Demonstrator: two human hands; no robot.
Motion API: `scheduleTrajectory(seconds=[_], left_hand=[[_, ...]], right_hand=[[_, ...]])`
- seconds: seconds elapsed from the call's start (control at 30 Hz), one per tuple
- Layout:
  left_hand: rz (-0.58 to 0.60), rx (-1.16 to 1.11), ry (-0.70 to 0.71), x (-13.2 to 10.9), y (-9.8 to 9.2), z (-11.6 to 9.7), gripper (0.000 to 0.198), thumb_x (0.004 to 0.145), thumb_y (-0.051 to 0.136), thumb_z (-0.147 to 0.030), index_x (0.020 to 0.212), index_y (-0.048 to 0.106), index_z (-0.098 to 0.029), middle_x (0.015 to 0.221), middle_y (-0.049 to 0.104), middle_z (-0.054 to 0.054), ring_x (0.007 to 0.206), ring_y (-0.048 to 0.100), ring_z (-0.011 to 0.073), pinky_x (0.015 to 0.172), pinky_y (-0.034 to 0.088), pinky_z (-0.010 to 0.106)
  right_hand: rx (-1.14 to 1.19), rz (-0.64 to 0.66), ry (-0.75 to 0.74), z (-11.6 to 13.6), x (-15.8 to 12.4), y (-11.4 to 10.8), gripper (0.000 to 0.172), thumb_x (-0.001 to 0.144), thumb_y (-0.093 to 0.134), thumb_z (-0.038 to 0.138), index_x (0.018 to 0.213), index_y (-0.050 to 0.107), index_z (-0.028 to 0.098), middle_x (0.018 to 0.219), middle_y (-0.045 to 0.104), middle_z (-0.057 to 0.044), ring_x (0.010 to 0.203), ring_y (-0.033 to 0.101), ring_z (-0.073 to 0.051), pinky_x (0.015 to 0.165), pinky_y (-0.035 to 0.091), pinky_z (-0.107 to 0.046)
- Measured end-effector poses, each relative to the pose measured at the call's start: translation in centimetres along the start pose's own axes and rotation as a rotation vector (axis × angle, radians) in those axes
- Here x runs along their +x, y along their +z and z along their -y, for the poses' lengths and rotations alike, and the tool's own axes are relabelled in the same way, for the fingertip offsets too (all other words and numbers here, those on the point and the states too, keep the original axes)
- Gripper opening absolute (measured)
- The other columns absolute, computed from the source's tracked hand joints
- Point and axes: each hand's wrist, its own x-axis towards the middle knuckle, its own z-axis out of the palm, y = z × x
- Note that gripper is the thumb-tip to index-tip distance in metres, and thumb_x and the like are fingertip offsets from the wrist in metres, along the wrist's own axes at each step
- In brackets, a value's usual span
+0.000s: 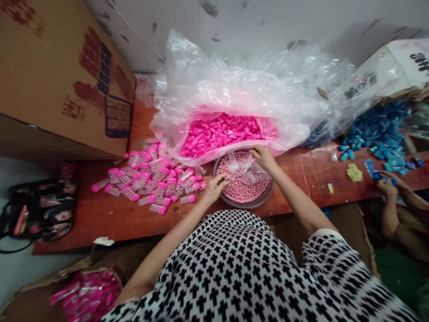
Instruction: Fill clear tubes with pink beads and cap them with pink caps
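A round metal bowl full of small pink candy balls stands on the red wooden table, with several clear plastic tubes lying on top of the candy. My left hand rests at the bowl's left rim, fingers curled together over the candy. My right hand reaches across the bowl's far rim, fingers closed near the clear tubes; what either hand grips is hidden. Behind the bowl an open clear plastic bag holds a heap of pink caps. Left of the bowl lies a pile of filled tubes with pink caps.
A large cardboard box stands at the left. Another person's hands work at the right near a heap of blue caps. A dark bag lies on the floor at left, and a box of pink packets sits below.
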Motion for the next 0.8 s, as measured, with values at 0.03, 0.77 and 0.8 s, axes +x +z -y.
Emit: scheduleTrajectory(seconds=[0.03, 0.77, 0.8], left_hand=[[-0.001, -0.005, -0.006, 0.1, 0.0, 0.0, 0.032, 0.076, 0.062, -0.034, 0.101, 0.065, -0.015, 0.095, 0.069, 0.006, 0.091, 0.063, 0.0199, 0.086, 0.049, 0.035], [-0.218, 0.037, 0.082, 1.7, -1.5, -2.1, 0.036, 0.077, 0.062, -0.034, 0.107, 0.067, -0.016, 0.106, 0.069, 0.007, 0.097, 0.063, 0.0209, 0.09, 0.049, 0.036], [-0.198, 0.078, 0.111, 1.7, -1.3, -2.2, 0.034, 0.078, 0.061, -0.033, 0.107, 0.067, -0.017, 0.107, 0.069, 0.007, 0.098, 0.063, 0.021, 0.091, 0.049, 0.035]], right_hand=[[-0.046, -0.003, -0.009, 0.2, 1.6, -0.1, 0.023, 0.086, 0.05, 0.024, 0.098, 0.069, 0.017, 0.097, 0.07, -0.007, 0.091, 0.063, -0.02, 0.083, 0.045, -0.032], [0.306, 0.165, -0.3, 6.4, 1.3, 0.3, 0.029, 0.083, 0.058, 0.039, 0.103, 0.065, 0.02, 0.094, 0.067, -0.005, 0.082, 0.059, -0.017, 0.077, 0.046, -0.029], [0.33, 0.177, -0.326, 6.9, -0.2, 0.2, 0.029, 0.084, 0.057, 0.039, 0.105, 0.065, 0.021, 0.097, 0.067, -0.004, 0.085, 0.06, -0.017, 0.079, 0.045, -0.03]])
